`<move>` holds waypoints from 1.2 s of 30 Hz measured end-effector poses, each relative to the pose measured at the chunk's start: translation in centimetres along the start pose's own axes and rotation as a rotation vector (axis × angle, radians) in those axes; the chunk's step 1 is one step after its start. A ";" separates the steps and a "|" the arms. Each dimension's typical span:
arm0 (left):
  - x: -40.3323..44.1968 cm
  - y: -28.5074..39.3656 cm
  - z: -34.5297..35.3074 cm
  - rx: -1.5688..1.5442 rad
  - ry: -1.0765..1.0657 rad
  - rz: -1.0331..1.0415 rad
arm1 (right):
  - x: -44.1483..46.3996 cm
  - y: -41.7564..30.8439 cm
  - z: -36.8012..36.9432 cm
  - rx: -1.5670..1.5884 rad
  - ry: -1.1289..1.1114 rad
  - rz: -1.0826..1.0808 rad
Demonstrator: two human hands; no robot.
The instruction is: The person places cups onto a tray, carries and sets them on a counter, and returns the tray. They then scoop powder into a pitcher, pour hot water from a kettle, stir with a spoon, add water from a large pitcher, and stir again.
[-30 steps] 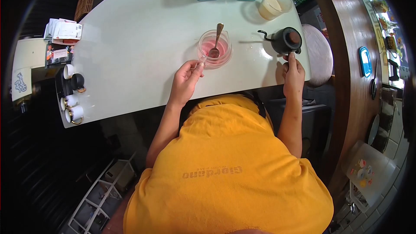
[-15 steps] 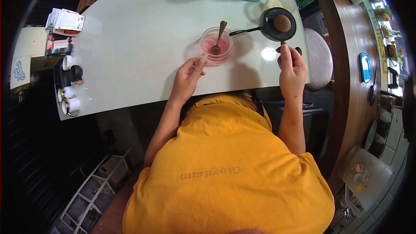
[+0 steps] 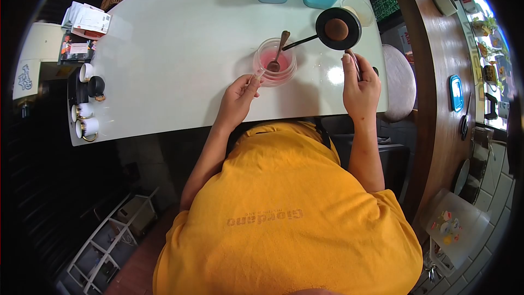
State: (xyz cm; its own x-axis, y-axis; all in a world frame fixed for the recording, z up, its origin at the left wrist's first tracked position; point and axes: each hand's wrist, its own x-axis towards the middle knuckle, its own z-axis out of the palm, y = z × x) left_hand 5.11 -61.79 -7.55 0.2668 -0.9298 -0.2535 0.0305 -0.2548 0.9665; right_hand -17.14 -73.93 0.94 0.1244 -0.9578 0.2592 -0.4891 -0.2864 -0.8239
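White table (image 3: pixel 174 65): pouring seems in hand

Left hand (image 3: pixel 238 94) pinches a clear jug (image 3: pixel 283 80) by its handle, spoon (image 3: pixel 273 66) inside; right hand (image 3: pixel 363 90) holds a black gooseneck kettle (image 3: pixel 338 29), spout (image 3: pixel 301 42) over the jug. Steady aim seems called for.

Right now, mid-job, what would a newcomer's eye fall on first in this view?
Probably the bright yellow shirt filling the lower middle. Next comes the black kettle at upper right, gripped by the right hand, its thin spout overlapping the clear cup's rim in view. That clear cup, with pink contents and a leaning spoon, sits near the table's middle, held by the left hand.
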 end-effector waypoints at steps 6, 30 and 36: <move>0.0 -0.2 0.1 -0.011 0.005 -0.001 | 0.3 -0.4 -0.1 -0.014 -0.001 -0.017; 0.1 -0.1 -0.1 -0.013 -0.015 -0.016 | 0.4 -0.8 0.3 -0.021 -0.009 -0.102; 0.1 -0.1 -0.1 -0.025 -0.010 -0.034 | -0.1 -0.9 0.6 0.016 -0.037 -0.066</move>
State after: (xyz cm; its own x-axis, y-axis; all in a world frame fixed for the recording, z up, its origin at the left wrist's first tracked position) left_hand 5.22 -61.86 -7.64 0.2556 -0.9234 -0.2862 0.0633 -0.2795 0.9581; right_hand -16.14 -73.63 1.35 0.1878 -0.9370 0.2945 -0.4646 -0.3489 -0.8139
